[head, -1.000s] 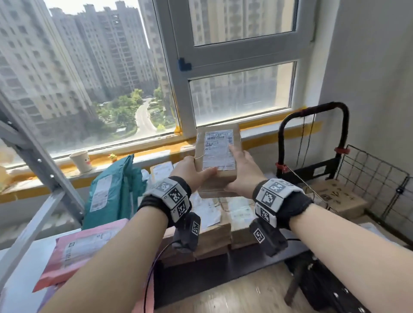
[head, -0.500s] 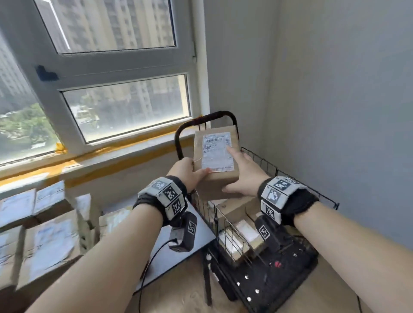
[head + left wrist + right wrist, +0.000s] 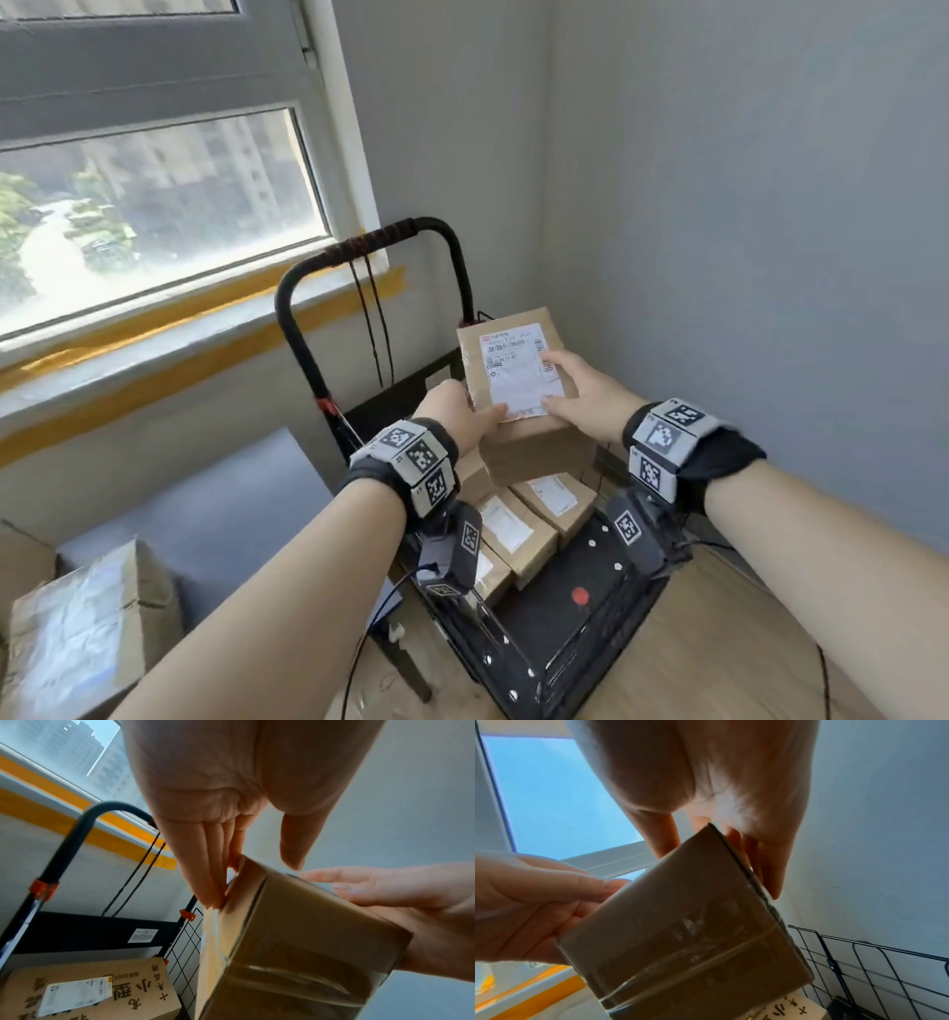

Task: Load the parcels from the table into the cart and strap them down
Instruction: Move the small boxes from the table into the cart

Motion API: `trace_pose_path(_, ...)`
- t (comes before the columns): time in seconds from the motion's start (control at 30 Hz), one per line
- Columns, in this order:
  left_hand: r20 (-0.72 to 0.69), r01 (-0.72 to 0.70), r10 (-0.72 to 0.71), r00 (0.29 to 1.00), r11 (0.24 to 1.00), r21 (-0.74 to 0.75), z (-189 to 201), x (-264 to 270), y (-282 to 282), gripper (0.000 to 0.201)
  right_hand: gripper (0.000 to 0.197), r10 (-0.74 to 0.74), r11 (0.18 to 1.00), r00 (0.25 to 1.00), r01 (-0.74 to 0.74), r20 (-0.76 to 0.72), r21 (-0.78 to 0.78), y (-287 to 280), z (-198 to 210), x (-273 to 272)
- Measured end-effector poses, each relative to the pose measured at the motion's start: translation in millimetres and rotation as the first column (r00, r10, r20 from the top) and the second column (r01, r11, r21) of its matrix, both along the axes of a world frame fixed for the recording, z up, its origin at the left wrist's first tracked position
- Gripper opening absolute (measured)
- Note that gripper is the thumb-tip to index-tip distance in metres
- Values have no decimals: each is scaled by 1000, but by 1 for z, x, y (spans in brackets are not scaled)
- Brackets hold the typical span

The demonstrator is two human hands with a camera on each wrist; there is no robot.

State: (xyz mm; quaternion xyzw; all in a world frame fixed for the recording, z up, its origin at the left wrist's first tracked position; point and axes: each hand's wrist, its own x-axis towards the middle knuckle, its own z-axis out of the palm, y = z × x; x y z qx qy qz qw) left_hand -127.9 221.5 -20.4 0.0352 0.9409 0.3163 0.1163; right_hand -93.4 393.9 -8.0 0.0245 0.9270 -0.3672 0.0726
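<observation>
I hold a brown cardboard parcel (image 3: 513,360) with a white label between both hands, above the back of the black cart (image 3: 580,632). My left hand (image 3: 457,416) grips its left edge, thumb on the label, its fingers (image 3: 205,878) down the side. On the right edge my right hand (image 3: 575,390) holds it, its fingers (image 3: 765,866) along one face and the thumb on the other. Several labelled parcels (image 3: 518,529) lie in the cart below. A bigger printed box (image 3: 102,990) sits by the cart's back panel.
The cart's black handle (image 3: 369,246) rises near the window sill, with dark cords (image 3: 372,318) hanging from it. Wire mesh sides (image 3: 859,963) stand close to the grey wall on the right. More parcels (image 3: 87,632) rest on the grey table (image 3: 231,493) at lower left.
My view has swung right from the table to the cart. Both hands have carried the parcel across and lowered it over the parcels in the cart.
</observation>
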Motion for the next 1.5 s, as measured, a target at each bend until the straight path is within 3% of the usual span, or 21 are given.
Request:
trace_pose_path(0.17, 108, -5, -3, 994, 997, 74, -31, -65, 13, 33, 84, -63, 997, 989, 56, 134, 60, 13, -26, -65)
trace_pose_path(0.3, 230, -21, -8, 973, 992, 124, -62, -102, 13, 37, 103, -82, 993, 968, 60, 238, 101, 12, -55, -110)
trace_pose_path(0.57, 413, -65, 3, 911, 989, 135, -112, -133, 13, 36, 111, -88, 980, 896, -1, 436, 199, 14, -114, -166)
trace_pose_path(0.7, 560, -188, 49, 827, 963, 193, -138, -144, 23, 41, 116, -41, 965, 867, -94, 496, 244, 21, -143, -191)
trace_pose_path(0.87, 650, -224, 40, 759, 953, 203, -179, -152, 49, 35, 113, 3, 969, 836, -138, 548, 206, 47, -188, -222)
trace_pose_path(1.03, 779, -327, 100, 619, 935, 140, -237, -154, 89, 29, 104, 82, 937, 737, -285, 670, 200, 77, -246, -233)
trace_pose_path(1.1, 834, -442, 161, 528, 891, 108, -264, -151, 101, 28, 100, 96, 926, 684, -327, 723, 187, 89, -273, -231)
trace_pose_path(1.17, 876, -524, 200, 438, 849, 68, -291, -146, 111, 12, 100, 83, 921, 645, -340, 760, 188, 98, -300, -227)
trace_pose_path(1.23, 904, -581, 217, 367, 813, 41, -316, -141, 123, 15, 97, 65, 917, 606, -350, 793, 192, 107, -327, -223)
trace_pose_path(1.5, 965, -674, 192, 181, 739, -21, -396, -124, 156, 16, 105, -5, 873, 503, -419, 864, 249, 122, -407, -210)
